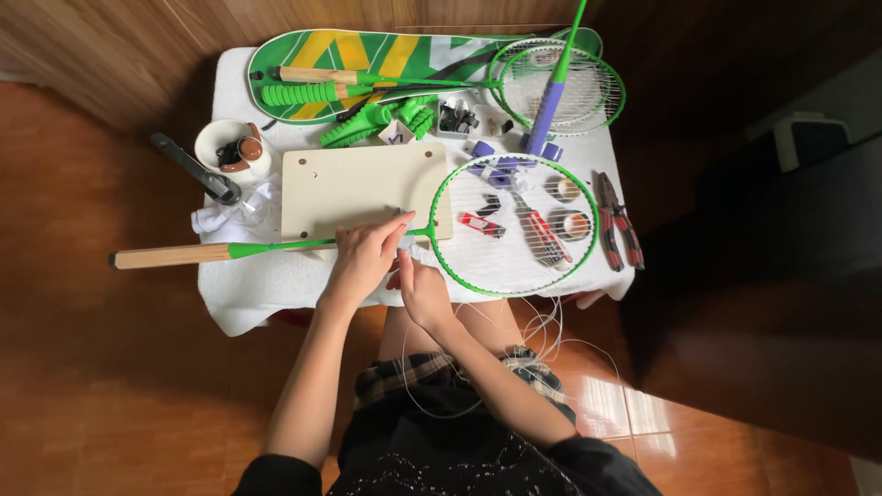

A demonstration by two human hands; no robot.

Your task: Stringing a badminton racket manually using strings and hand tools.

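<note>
- Up at the table's far left, a white bowl (pixel 231 147) holds a few small brown and dark pieces; what they are cannot be told at this size.
- Beside it lies a dark handled tool (pixel 195 169), and below that a crumpled white cloth (pixel 230 219).
- Behind, a green and yellow racket cover (pixel 367 57) carries two more rackets (pixel 557 88) and some green grips (pixel 378 121).
- Nearer the middle, a small clear tray (pixel 459 119) holds dark little parts, too small to name.
- On the white-covered table (pixel 248 294) the green racket (pixel 514 225) lies flat: green oval frame to the right, thin green shaft, pale wooden handle sticking out past the table's left edge.
- Its head is partly strung, and through it show a red-handled tool (pixel 537 230), a small red clip (pixel 480 223) and two tape rolls (pixel 570 209).
- Red pliers (pixel 617 220) lie just outside the frame on the right.
- A cream board (pixel 363 188) sits under the shaft and the frame's left edge.
- Left hand (pixel 363 260) rests over the shaft where it meets the head, fingers curled and pinched at the throat.
- Right hand (pixel 424 292) sits just beside and below it, fingertips closed on thin white string (pixel 542 335) that trails in loose loops over the lap.
- Both hands meet at the racket's throat; the head lies to their right, the handle to their left.
</note>
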